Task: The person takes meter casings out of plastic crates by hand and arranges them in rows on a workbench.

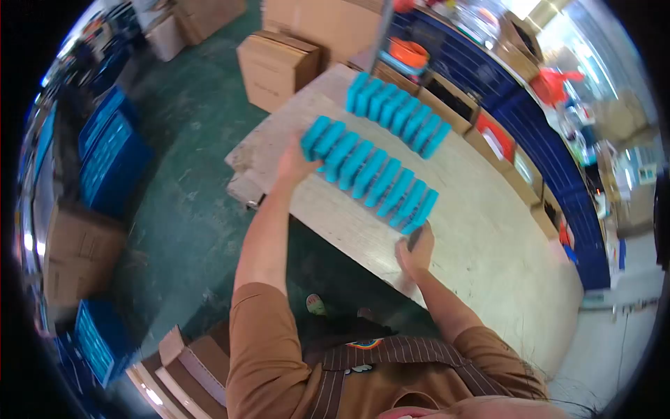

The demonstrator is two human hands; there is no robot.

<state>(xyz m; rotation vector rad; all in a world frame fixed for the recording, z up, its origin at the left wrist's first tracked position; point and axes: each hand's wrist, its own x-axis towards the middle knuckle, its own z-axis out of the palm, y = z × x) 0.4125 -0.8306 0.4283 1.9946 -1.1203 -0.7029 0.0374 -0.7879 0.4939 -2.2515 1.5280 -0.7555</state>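
Observation:
A row of upright turquoise blocks (372, 174), thick slabs with rounded edges, stands on the pale worktable (488, 230). My left hand (296, 165) curls around the far-left end of this row, its thumb on the near side of the end block. At the near-right end, my right hand (417, 251) is closed just beside the last block. Something small and dark shows between its thumb and fingers, too indistinct to name. A second row of similar turquoise blocks (396, 110) stands behind, parallel to the first.
Small open cardboard boxes (450, 98) line the table's back edge beside dark blue shelving (551, 133). A closed carton (279, 66) stands past the table's left end. Blue crates (115, 160) are at the left across the green floor (188, 174). An opened carton (192, 370) lies near my body.

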